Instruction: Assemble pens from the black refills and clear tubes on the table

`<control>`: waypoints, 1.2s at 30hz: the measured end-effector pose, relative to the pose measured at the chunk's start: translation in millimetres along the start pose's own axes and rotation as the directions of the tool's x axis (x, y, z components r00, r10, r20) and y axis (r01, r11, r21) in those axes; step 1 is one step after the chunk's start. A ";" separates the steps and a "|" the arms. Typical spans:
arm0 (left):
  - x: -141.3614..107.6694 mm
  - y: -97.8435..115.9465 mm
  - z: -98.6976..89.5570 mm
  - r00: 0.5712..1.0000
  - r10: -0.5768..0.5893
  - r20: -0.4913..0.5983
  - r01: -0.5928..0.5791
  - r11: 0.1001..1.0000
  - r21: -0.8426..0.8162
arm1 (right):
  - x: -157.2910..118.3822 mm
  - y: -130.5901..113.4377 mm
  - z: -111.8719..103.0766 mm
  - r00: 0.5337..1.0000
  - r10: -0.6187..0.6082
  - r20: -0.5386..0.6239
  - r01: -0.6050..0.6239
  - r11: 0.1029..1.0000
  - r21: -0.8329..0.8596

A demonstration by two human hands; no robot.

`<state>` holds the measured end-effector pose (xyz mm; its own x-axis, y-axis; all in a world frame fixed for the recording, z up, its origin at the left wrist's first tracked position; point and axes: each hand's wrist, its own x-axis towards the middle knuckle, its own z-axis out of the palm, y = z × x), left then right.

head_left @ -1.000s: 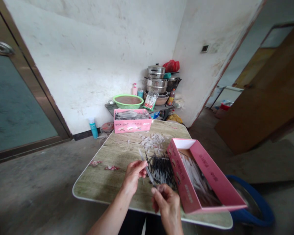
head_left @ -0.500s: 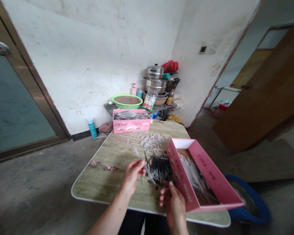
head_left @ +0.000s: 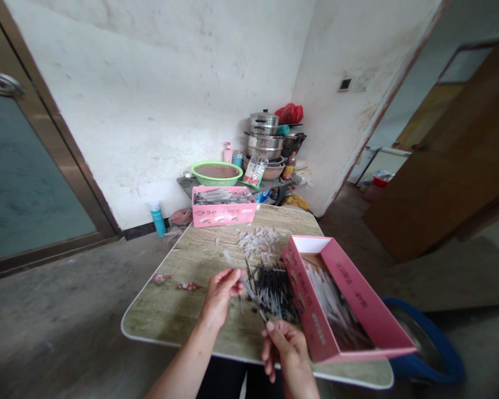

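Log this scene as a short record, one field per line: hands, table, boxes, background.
Left hand: pinches a pale strip
Right hand: at that strip's near end, hold unclear
Table: pile of mostly dark thin sticks, short pale pieces beyond
Near box: pink, open, long pale strips inside
Far box: pink, open, strips inside
Background: green basin, stacked pots

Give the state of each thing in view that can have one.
Left hand, pinching the thin strip
Right hand, seems to pinch the strip's near end
Thin strip, slanted
Far pink box, open, filled
Near pink box, open, partly filled
Dark pieces, heaped
Pale pieces, spread loose
Green basin, uncovered, brown inside
Top pot, lid on
Wooden door, standing open
Glass door, seems shut
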<state>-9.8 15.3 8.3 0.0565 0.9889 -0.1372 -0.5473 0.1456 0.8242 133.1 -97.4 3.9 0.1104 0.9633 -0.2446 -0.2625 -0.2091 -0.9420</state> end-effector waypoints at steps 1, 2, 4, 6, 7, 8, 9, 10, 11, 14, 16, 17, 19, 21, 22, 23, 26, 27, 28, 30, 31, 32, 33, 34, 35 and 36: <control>4.5 4.0 -4.6 0.999 0.021 -0.038 -0.022 1.000 -0.020 | -1.8 -0.5 -2.8 1.000 0.001 0.001 -0.001 1.000 -0.027; 9.1 8.1 -9.6 0.996 0.041 -0.077 -0.044 0.998 -0.041 | -4.2 -1.6 -5.6 1.000 0.003 0.004 -0.002 0.998 -0.057; 17.6 15.7 -19.6 0.982 0.083 -0.172 -0.101 0.990 -0.097 | -10.6 -6.8 -10.4 1.000 -0.007 -0.001 0.007 0.994 -0.112; 23.9 21.4 -27.8 0.954 0.122 -0.274 -0.168 0.974 -0.151 | -19.1 -17.2 -14.0 0.999 -0.044 -0.032 0.038 0.985 -0.168; 25.8 23.4 -30.8 0.940 0.136 -0.313 -0.197 0.966 -0.170 | -23.8 -24.5 -15.5 0.995 -0.078 -0.061 0.065 0.977 -0.202; 26.8 24.8 -32.9 0.930 0.145 -0.338 -0.215 0.960 -0.181 | -28.7 -32.9 -17.1 0.987 -0.124 -0.100 0.096 0.965 -0.244; 26.9 25.5 -33.9 0.926 0.148 -0.347 -0.223 0.957 -0.185 | -33.5 -42.0 -18.8 0.974 -0.180 -0.141 0.132 0.947 -0.293; 26.1 25.8 -33.8 0.930 0.146 -0.337 -0.217 0.959 -0.183 | -38.0 -51.3 -20.9 0.953 -0.240 -0.186 0.163 0.921 -0.354; 24.7 25.5 -32.8 0.938 0.138 -0.317 -0.202 0.963 -0.177 | -41.8 -60.1 -23.5 0.927 -0.300 -0.226 0.185 0.889 -0.419; 18.1 21.8 -26.1 0.963 0.105 -0.249 -0.144 0.979 -0.143 | -48.2 -79.8 -36.7 0.848 -0.435 -0.304 0.188 0.782 -0.594; 13.4 17.4 -20.7 0.977 0.080 -0.199 -0.104 0.988 -0.110 | -47.6 -85.9 -49.8 0.792 -0.505 -0.344 0.155 0.710 -0.687; 11.4 14.9 -18.3 0.983 0.065 -0.171 -0.081 0.992 -0.092 | -46.3 -87.4 -56.7 0.761 -0.538 -0.363 0.130 0.674 -0.727; 8.2 10.1 -14.6 0.994 0.032 -0.108 -0.038 0.998 -0.057 | -42.8 -88.6 -68.3 0.711 -0.587 -0.386 0.084 0.616 -0.783; 6.4 7.0 -12.5 0.998 0.016 -0.067 -0.018 0.999 -0.030 | -39.8 -88.0 -72.3 0.689 -0.609 -0.393 0.061 0.589 -0.806; 5.9 6.2 -11.9 0.998 0.016 -0.056 -0.017 1.000 -0.021 | -38.7 -86.7 -70.5 0.692 -0.611 -0.384 0.067 0.583 -0.809; 5.5 5.8 -11.4 0.999 0.018 -0.049 -0.019 1.000 -0.013 | -37.5 -84.5 -66.0 0.704 -0.611 -0.362 0.085 0.578 -0.812; 4.2 5.5 -9.1 0.999 0.019 -0.026 -0.018 1.000 0.014 | -30.2 -69.4 -42.7 0.749 -0.619 -0.238 0.180 0.535 -0.826; 3.3 5.1 -7.8 1.000 0.014 -0.010 -0.013 1.000 0.025 | -25.2 -61.6 -34.3 0.760 -0.622 -0.191 0.208 0.510 -0.835; 2.1 4.3 -6.3 1.000 0.005 0.010 -0.005 0.999 0.037 | -18.7 -53.0 -27.1 0.767 -0.625 -0.144 0.229 0.477 -0.849; -1.2 1.9 -2.5 0.998 -0.015 0.061 0.011 0.998 0.060 | -2.1 -35.5 -17.7 0.780 -0.617 -0.109 0.200 0.410 -0.890; -3.2 0.6 -0.6 0.995 -0.024 0.092 0.017 0.997 0.071 | 6.6 -27.7 -15.8 0.776 -0.620 -0.111 0.166 0.371 -0.914; -5.4 -0.5 1.2 0.992 -0.033 0.124 0.023 0.996 0.082 | 14.6 -21.3 -15.2 0.778 -0.617 -0.114 0.135 0.341 -0.930; -7.7 -1.4 2.9 0.987 -0.043 0.154 0.028 0.995 0.094 | 21.2 -16.6 -15.4 0.776 -0.619 -0.120 0.112 0.323 -0.940; -10.0 -2.0 4.4 0.982 -0.051 0.182 0.032 0.994 0.106 | 25.6 -13.8 -15.8 0.770 -0.623 -0.136 0.094 0.322 -0.942; -12.1 -2.1 5.7 0.976 -0.061 0.210 0.036 0.992 0.119 | 27.7 -12.6 -15.9 0.767 -0.623 -0.153 0.092 0.343 -0.935; -14.2 -2.0 6.8 0.970 -0.069 0.234 0.039 0.991 0.130 | 27.4 -12.9 -15.3 0.772 -0.614 -0.164 0.109 0.383 -0.917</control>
<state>-3.8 1.2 12.3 0.2879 0.9557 -0.0613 -0.4311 0.1865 0.8828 154.2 -70.9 5.9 0.4040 0.8446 0.3515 0.7905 -0.1289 -0.5988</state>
